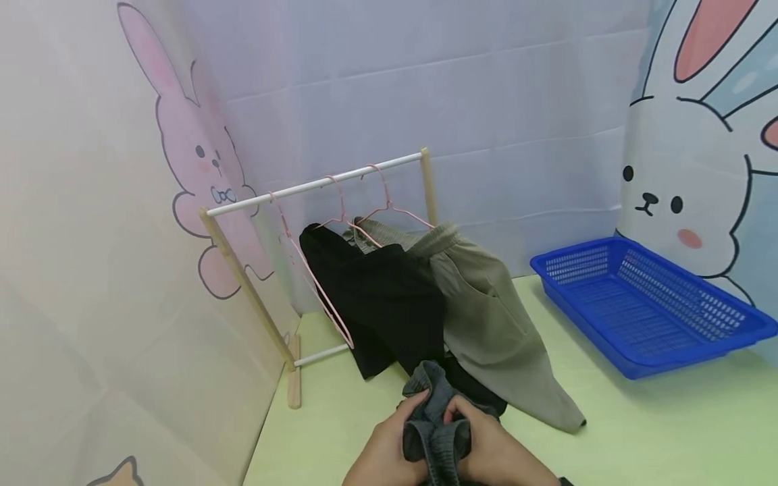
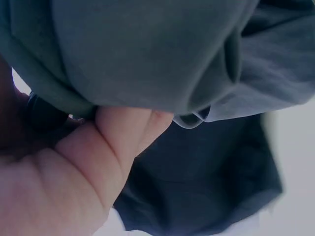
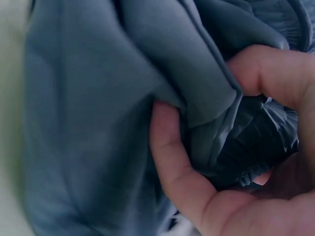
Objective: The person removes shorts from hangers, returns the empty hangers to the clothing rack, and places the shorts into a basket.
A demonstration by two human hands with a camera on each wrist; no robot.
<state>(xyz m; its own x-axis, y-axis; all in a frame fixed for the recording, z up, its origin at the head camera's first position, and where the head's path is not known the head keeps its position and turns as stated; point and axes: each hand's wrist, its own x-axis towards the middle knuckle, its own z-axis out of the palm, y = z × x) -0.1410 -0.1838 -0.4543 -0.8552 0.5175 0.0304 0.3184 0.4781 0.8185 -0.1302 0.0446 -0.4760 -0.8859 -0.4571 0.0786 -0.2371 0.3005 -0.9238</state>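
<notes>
Pale bench (image 1: 644, 432), rabbit backdrop (image 1: 523, 108). Left hand (image 1: 389, 445) and right hand (image 1: 495, 449) both grip gray garment (image 1: 446, 442), bunched, in front of rack (image 1: 310, 184). Black garment (image 1: 389, 290) and khaki pants (image 1: 492, 317) already on hangers; one hanger (image 1: 322, 291) bare, gray seemingly not yet hung.

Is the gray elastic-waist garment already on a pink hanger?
No, the left hand and right hand grip the gray elastic-waist garment, away from the pink hangers.
</notes>
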